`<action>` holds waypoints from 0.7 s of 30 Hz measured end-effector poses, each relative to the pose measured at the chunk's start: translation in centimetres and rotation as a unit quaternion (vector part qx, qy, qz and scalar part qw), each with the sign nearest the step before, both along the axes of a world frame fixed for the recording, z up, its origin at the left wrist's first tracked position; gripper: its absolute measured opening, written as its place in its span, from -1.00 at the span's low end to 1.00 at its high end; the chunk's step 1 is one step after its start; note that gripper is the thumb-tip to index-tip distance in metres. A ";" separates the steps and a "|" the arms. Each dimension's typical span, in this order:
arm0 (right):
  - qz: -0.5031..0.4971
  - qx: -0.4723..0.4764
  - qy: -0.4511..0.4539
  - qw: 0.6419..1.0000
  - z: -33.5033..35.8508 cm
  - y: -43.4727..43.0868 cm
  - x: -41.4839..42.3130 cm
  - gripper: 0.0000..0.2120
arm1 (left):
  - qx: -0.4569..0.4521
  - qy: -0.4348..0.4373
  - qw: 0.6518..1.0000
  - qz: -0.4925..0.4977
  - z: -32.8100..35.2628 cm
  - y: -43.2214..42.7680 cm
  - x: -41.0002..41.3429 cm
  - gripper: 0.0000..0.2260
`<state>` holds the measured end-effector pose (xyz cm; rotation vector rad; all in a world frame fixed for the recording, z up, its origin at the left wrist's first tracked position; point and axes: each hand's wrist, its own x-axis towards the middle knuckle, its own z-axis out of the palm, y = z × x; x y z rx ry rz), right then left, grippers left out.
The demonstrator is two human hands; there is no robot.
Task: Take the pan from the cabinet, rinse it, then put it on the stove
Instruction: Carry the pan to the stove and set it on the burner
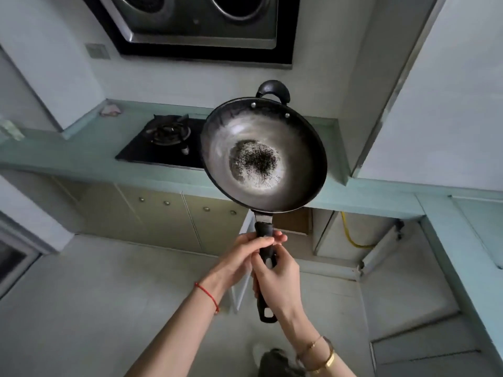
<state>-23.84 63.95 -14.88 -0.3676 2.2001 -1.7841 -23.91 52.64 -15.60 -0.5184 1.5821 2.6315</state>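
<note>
The pan hangs in the air in front of the tabletop, hiding the right part of the stove. Its long handle points down toward the person, the small loop handle up and away. The left hand wraps the handle's upper part, the right hand closes lower; the fingers cover most of the handle.
</note>
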 end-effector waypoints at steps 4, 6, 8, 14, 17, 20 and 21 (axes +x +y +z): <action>0.069 -0.045 -0.079 0.993 0.3 -4.2 -1.5 -0.89 | 0.005 -0.005 1.000 0.019 0.2 -4.0 -0.4 -0.82; 0.091 -0.051 -0.089 0.991 0.6 -6.4 -2.4 -0.89 | 0.017 -0.008 0.999 0.038 0.2 -6.2 -1.1 -0.83; 0.103 -0.050 -0.090 0.989 0.6 -8.6 -3.4 -0.90 | 0.012 -0.011 0.999 0.046 0.2 -8.3 -1.9 -0.82; 0.105 -0.040 -0.064 0.992 -0.2 -14.9 -6.9 -0.91 | 0.004 -0.008 0.998 0.062 -0.2 -14.5 -5.1 -0.81; 0.105 -0.035 -0.052 0.992 -0.1 -17.8 -8.7 -0.90 | 0.008 0.002 0.998 0.065 -0.3 -17.3 -6.8 -0.77; 0.110 -0.029 -0.041 0.993 0.5 -20.6 -10.0 -0.86 | 0.020 0.014 0.998 0.059 -0.1 -20.2 -8.1 -0.72; 0.109 -0.029 -0.038 0.993 0.6 -21.7 -10.3 -0.86 | 0.025 0.016 0.998 0.058 -0.1 -21.3 -8.5 -0.71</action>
